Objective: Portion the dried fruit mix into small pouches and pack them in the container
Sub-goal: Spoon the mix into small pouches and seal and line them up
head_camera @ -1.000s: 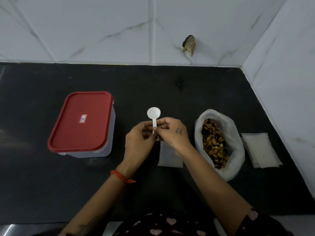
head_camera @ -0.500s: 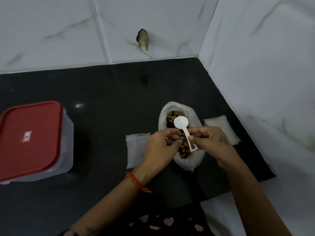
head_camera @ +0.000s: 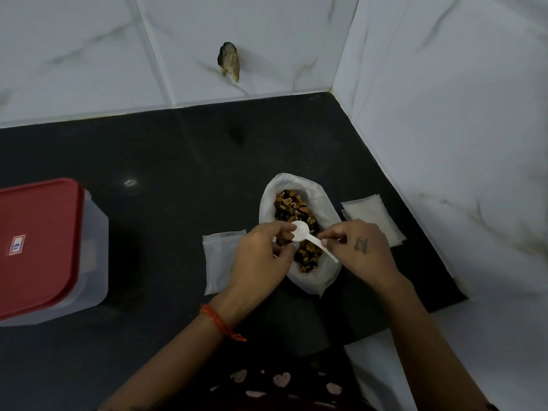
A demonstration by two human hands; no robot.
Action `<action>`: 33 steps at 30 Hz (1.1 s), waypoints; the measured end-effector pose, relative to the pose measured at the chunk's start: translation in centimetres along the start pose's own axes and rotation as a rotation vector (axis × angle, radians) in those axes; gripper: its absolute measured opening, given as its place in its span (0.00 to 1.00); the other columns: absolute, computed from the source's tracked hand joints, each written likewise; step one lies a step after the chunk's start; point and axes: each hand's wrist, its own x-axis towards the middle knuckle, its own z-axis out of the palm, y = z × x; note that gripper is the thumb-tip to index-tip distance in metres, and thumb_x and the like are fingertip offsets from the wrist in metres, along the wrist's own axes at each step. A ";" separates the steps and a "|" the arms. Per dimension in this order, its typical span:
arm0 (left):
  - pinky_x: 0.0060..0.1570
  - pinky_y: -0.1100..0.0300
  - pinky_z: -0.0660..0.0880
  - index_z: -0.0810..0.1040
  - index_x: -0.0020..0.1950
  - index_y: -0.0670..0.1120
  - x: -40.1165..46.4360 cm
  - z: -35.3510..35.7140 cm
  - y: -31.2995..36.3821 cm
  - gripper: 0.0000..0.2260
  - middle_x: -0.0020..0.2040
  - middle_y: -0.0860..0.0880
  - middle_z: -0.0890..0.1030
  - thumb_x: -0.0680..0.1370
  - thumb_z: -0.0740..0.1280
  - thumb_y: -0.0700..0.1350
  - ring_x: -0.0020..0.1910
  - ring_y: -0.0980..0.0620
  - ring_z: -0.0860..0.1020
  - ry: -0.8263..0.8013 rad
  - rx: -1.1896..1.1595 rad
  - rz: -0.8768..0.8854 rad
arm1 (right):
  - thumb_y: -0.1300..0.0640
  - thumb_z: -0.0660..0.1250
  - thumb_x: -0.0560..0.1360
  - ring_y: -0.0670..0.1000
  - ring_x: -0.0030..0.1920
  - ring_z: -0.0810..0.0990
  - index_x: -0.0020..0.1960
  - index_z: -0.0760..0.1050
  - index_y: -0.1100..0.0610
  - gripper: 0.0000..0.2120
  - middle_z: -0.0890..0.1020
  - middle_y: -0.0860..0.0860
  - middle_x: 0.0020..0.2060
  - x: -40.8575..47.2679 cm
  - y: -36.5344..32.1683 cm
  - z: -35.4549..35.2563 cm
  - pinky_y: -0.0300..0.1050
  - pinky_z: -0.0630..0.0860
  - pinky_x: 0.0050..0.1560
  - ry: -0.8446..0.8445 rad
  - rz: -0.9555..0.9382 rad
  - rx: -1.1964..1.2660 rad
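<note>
Dried fruit mix (head_camera: 296,213), brown and orange pieces heaped in a rolled-down translucent white plastic bag (head_camera: 321,200), sits on the black stone bench (head_camera: 178,161) towards the right, directly under both hands. The bag's long axis runs from near to far, its open mouth facing up.

The right hand (head_camera: 360,250) pinches the handle of a small white plastic spoon (head_camera: 302,232) between curled fingers; the handle slants near and right, and the bowl points left, over the middle of the fruit. The left hand (head_camera: 261,259) has its fingers curled in at the spoon's bowl; whether it grips the bowl or the bag's rim beside it cannot be told.

A flat, empty translucent pouch (head_camera: 219,262) lies just left of the bag, partly under the left hand. A small stack of similar pouches (head_camera: 370,218) lies just right of the bag, beyond the right hand. The clear rectangular container with a red lid (head_camera: 38,241) stands well apart at the left edge, lid on.

Scooping seems the step in hand: the spoon needs only to dip down into the fruit, then carry left to the single pouch, which the left hand is nearer to.
</note>
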 end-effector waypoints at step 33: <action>0.73 0.48 0.35 0.36 0.76 0.41 -2.7 -2.1 -7.2 0.48 0.78 0.44 0.43 0.73 0.66 0.61 0.77 0.46 0.44 0.213 0.449 -0.223 | 0.57 0.65 0.76 0.54 0.56 0.74 0.60 0.72 0.58 0.13 0.77 0.56 0.55 2.3 -13.2 8.8 0.44 0.72 0.51 -0.080 -0.392 -0.343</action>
